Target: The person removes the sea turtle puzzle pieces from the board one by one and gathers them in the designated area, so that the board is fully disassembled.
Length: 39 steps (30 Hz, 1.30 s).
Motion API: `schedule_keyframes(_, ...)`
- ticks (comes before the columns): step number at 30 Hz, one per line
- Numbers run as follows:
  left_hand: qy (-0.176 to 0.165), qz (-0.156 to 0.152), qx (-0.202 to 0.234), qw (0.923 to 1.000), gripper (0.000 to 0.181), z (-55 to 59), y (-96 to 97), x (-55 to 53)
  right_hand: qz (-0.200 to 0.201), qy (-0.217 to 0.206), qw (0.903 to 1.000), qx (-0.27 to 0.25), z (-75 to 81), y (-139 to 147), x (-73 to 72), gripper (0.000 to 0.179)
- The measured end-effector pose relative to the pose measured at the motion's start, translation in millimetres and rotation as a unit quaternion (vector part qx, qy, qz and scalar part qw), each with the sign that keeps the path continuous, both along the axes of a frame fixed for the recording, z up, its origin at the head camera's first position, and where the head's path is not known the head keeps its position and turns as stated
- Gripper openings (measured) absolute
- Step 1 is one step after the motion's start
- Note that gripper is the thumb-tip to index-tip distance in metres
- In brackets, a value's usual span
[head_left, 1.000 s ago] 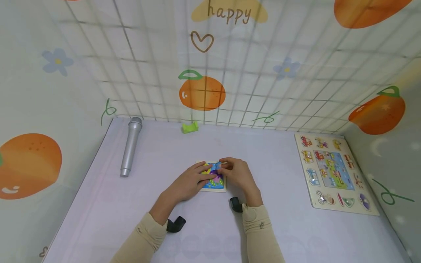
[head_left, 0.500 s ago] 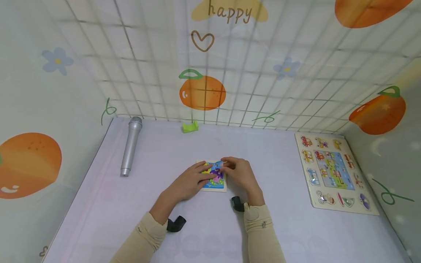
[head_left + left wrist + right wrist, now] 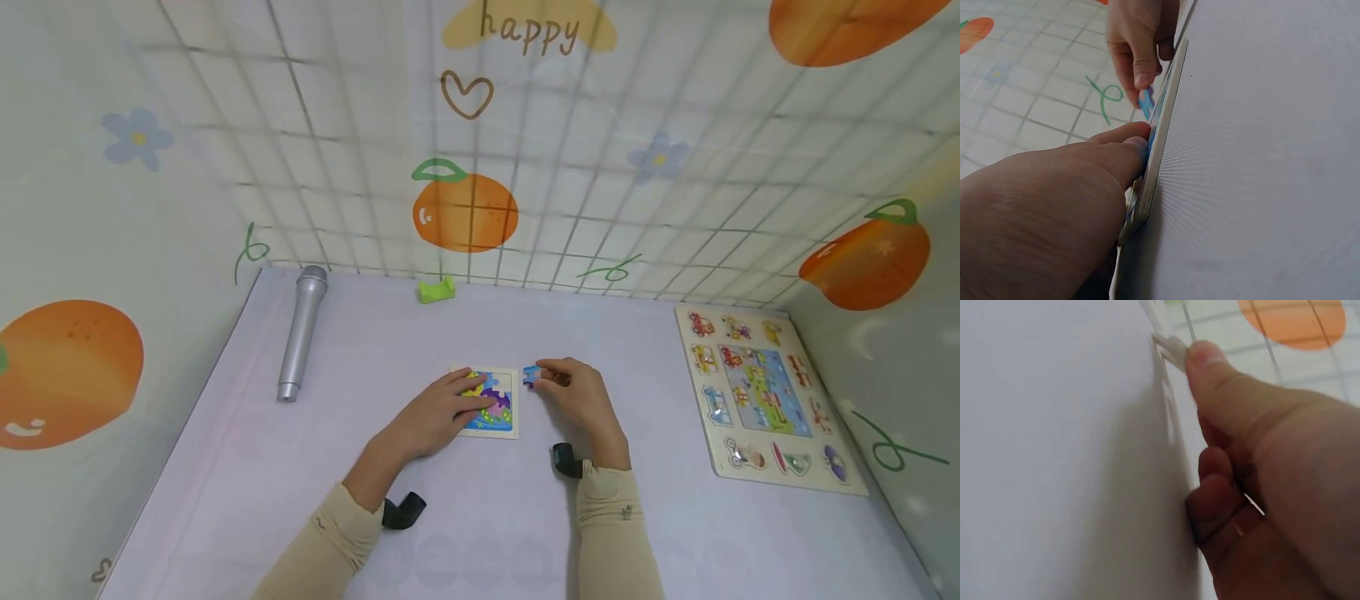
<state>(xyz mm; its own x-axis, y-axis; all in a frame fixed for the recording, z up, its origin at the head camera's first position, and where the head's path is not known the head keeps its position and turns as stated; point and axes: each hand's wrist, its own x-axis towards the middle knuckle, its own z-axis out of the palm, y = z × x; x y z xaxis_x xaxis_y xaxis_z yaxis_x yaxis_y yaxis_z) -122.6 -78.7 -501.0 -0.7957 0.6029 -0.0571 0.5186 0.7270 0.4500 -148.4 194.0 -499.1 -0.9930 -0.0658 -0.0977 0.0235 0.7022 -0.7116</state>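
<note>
A small square jigsaw puzzle with a colourful picture in a pale wooden frame lies mid-table. My left hand rests on its left part, fingers spread across the picture and hiding some of it. Pale bare backing shows at the puzzle's upper right corner. Just right of that corner, my right hand pinches a blue puzzle piece between thumb and fingers. In the left wrist view, the board's edge runs beside my left fingers. The right wrist view shows the piece edge-on at the thumb tip.
A silver microphone lies at the left. Near the back wall sits a small green block-like object. A larger wooden vehicle puzzle board lies at the right. Black wrist devices stick out near both cuffs. A patterned curtain over a grid closes the back.
My right hand has moved right, carrying the blue puzzle piece away from the puzzle's upper right corner and beyond the frame. The left hand stays on the puzzle.
</note>
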Motion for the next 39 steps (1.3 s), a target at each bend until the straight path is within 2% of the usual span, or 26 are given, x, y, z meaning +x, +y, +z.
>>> schedule_keyframes(9, -0.007, -0.002, 0.023, 0.9997, 0.036, -0.8, -2.1, -0.2, 0.037, 0.034, 0.9971, 0.058, -4.7, 16, -1.2, 0.035)
schedule_keyframes(14, -0.005, 0.001, 0.026, 0.9997, 0.035, -3.6, 0.2, -0.9, 0.04, 0.043, 0.9959, 0.068, -3.7, 27, -1.8, 0.035)
schedule_keyframes(20, -0.014, 0.008, 0.038, 0.9991, 0.035, -3.5, -0.2, 0.9, 0.064, 0.059, 0.9925, 0.086, -0.7, 48, -5.5, 0.036)
schedule_keyframes(26, -0.014, 0.01, 0.04, 0.999, 0.035, -3.2, -1.6, 1.7, 0.079, 0.062, 0.9874, 0.122, 3.4, 72, -11.8, 0.036)
schedule_keyframes(32, -0.012, 0.004, 0.039, 0.9992, 0.035, -6.4, -0.7, 1.5, 0.098, 0.05, 0.9805, 0.163, 7.5, 94, -20.6, 0.035)
schedule_keyframes(39, -0.013, 0.013, 0.033, 0.9993, 0.034, -10.2, -1.2, -0.4, 0.109, 0.038, 0.9728, 0.201, 12.7, 113, -32.9, 0.031)
